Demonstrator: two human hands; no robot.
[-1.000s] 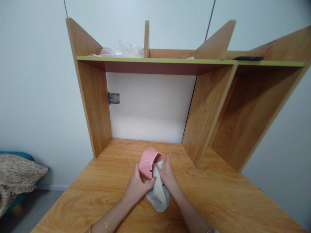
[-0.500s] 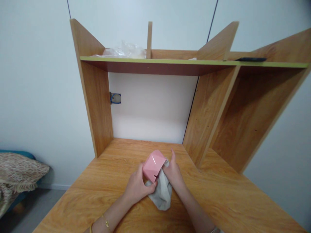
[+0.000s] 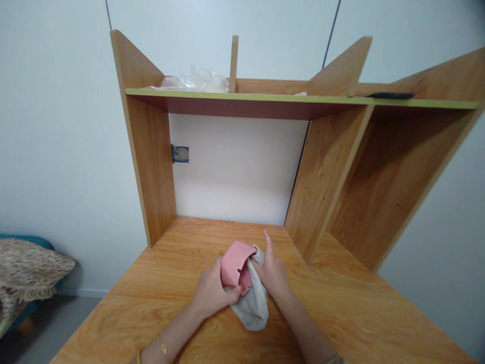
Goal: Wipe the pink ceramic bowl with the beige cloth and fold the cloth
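Note:
A pink faceted cup-like container (image 3: 234, 260) with small notches in its rim is tilted above the desk, its opening turned toward me and to the right. My left hand (image 3: 214, 289) grips it from the left, thumb at the rim. Closed on a light grey cloth (image 3: 254, 306), my right hand (image 3: 273, 272) presses part of it at the container's right rim, index finger pointing up. Some of the cloth goes into the opening; the rest hangs below. The right fingertips are partly hidden by cloth and container.
The wooden desk (image 3: 151, 298) has a shelf unit (image 3: 246, 98) at its back, with upright panels. On the shelf lie a clear plastic bag (image 3: 199, 80) and a flat black object (image 3: 390, 95). A wall socket box (image 3: 181, 154) shows at left. A patterned blanket (image 3: 30, 268) drapes at far left.
The pink container has been turned so that its opening now shows more toward me. My right hand has shifted slightly, with the cloth at the rim.

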